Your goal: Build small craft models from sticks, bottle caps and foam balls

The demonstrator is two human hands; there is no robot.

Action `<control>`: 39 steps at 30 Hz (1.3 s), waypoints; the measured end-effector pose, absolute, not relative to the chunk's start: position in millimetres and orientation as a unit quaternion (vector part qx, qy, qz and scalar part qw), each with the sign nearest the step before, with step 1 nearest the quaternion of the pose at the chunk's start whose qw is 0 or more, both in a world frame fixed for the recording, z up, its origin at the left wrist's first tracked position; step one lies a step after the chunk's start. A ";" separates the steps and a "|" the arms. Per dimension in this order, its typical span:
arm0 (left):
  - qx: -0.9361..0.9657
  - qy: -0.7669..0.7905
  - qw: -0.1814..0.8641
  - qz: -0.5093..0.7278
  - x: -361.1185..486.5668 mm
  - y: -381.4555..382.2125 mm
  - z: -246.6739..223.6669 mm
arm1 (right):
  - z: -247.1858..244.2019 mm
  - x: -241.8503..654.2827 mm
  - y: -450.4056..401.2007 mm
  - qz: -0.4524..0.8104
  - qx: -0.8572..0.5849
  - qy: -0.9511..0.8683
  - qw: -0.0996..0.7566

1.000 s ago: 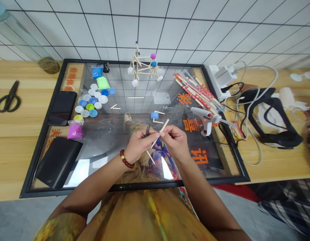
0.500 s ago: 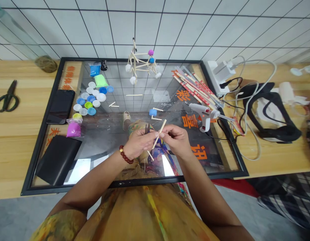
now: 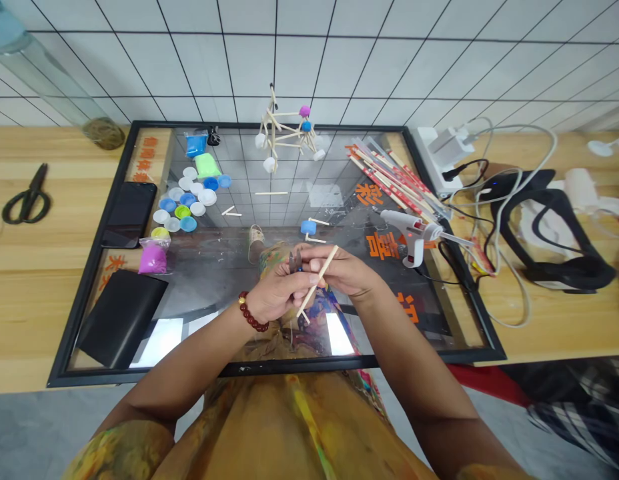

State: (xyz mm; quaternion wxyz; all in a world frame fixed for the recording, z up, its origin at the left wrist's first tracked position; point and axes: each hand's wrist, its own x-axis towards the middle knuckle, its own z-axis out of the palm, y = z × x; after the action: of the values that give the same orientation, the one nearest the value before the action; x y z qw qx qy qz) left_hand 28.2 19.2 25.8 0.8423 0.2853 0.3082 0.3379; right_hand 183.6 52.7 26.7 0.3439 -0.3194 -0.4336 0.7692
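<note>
My left hand (image 3: 275, 292) is closed, its thumb pressing on a pale wooden stick (image 3: 330, 258) that slants up to the right. Out of the same hand poke the dark jaws of a small cutting tool (image 3: 295, 261); its handles are hidden in the palm. My right hand (image 3: 350, 268) meets the left, fingers curled behind the stick and tips close to the jaws. What those fingers grip is hidden. Just beyond the hands lies a blue cap (image 3: 308, 227) with short sticks at it. Farther back stands a stick frame (image 3: 288, 140) with coloured balls at some joints.
A glue gun (image 3: 412, 230) and a bundle of sticks (image 3: 389, 175) lie on the right, near a power strip (image 3: 429, 155) with tangled cables. Bottle caps (image 3: 188, 224), clay packets (image 3: 153, 259), a phone (image 3: 129, 215), a black pouch (image 3: 122, 320) and scissors (image 3: 28, 197) lie left.
My right fingers have shifted from a pinch on the stick toward the tool's jaws. The stick has turned little. The whole view has shifted slightly.
</note>
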 end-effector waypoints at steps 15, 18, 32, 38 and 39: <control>0.307 0.370 0.789 0.381 21.5 37.7 33.2 | 18.9 181.5 53.8 0.479 -0.481 -0.412 0.607; 0.318 0.413 0.723 0.453 16.7 46.3 28.5 | 13.7 182.4 42.4 0.402 -0.511 -0.544 0.530; 0.418 0.466 0.609 0.487 16.7 44.7 16.9 | 13.4 187.0 30.4 0.269 -0.519 -0.706 0.399; 0.422 0.476 0.606 0.479 18.2 42.2 13.7 | 13.4 189.9 25.4 0.270 -0.523 -0.711 0.385; 0.430 0.475 0.603 0.476 18.5 41.8 13.6 | 12.7 190.0 24.9 0.272 -0.521 -0.715 0.379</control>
State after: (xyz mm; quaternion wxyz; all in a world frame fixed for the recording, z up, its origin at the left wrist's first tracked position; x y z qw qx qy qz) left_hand 18.5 41.8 13.6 0.6027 0.4302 0.4749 0.4757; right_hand 190.0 24.9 12.7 0.3788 -0.5210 -0.7149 0.2719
